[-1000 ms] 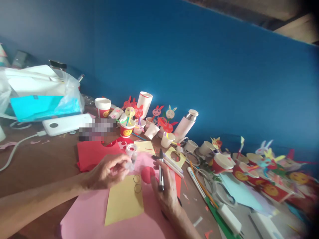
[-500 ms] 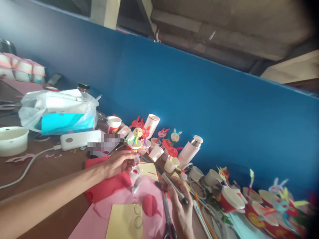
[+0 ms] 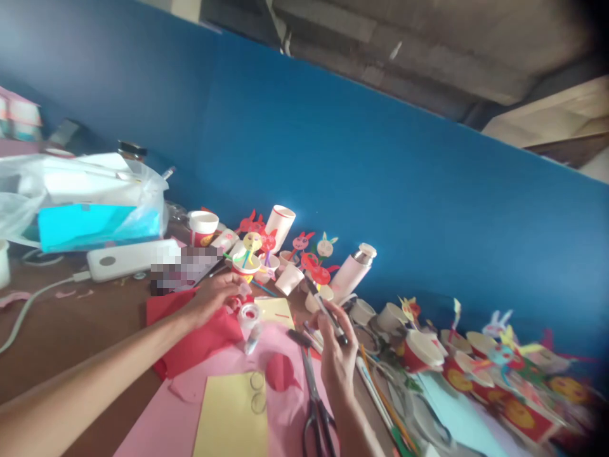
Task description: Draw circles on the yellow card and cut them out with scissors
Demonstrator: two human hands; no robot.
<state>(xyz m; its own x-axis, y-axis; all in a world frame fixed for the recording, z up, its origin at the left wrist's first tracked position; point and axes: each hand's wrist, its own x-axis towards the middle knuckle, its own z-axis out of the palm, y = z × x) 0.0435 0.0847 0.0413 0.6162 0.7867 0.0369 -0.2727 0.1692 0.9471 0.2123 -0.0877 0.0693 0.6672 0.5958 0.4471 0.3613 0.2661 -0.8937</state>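
Observation:
My right hand [image 3: 339, 339] grips a pen [image 3: 328, 311] with a dark end, raised above the table's tools. My left hand [image 3: 216, 298] is closed at the fingertips around a small clear piece, too blurred to name. Just below those fingers is a roll of clear tape [image 3: 249, 314]. Scissors [image 3: 314, 403] lie below my right hand on pink paper [image 3: 157, 416]. A red round paper cutout [image 3: 280, 371] lies beside a yellow sheet [image 3: 228, 419] with two small circles drawn on it. Under my left forearm is red paper [image 3: 204, 339].
Paper cups with paper animal figures [image 3: 252, 244] line the blue wall, with more [image 3: 504, 362] at right. A pink thermos [image 3: 354, 273] stands behind my right hand. A white power strip [image 3: 128, 260], blurred phone [image 3: 185, 270] and plastic bag [image 3: 99, 203] are at left.
My right hand has lifted the pen up and away from the scissors. My left hand stays near the tape roll. The whole view has shifted, with things appearing further left.

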